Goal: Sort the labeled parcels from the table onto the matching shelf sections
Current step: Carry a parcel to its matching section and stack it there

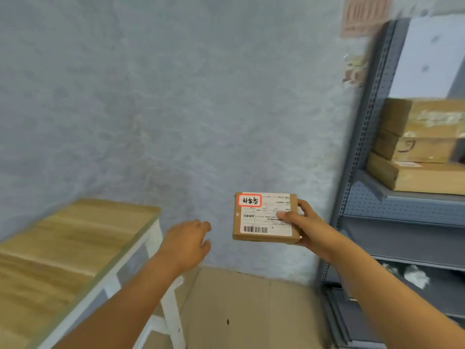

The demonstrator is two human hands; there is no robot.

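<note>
Gripping flat cardboard parcel (pixel 264 217) in right hand (pixel 305 226), left hand (pixel 187 239) relaxed, holding nothing

Right hand (pixel 305 226) grips parcel (pixel 261 219) beside shelf (pixel 402 210).

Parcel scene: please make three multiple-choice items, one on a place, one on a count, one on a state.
1. Where is the parcel?
A. on the table
B. in the right hand
C. on the shelf

2. How many boxes are stacked on the shelf?
A. one
B. three
C. six

3. How is the left hand?
A. holding nothing
B. gripping a box
C. pressing the table

Answers: 1 B, the right hand grips its edge; 2 B, three boxes lie stacked; 3 A, the left hand hangs free beside the table.
</note>
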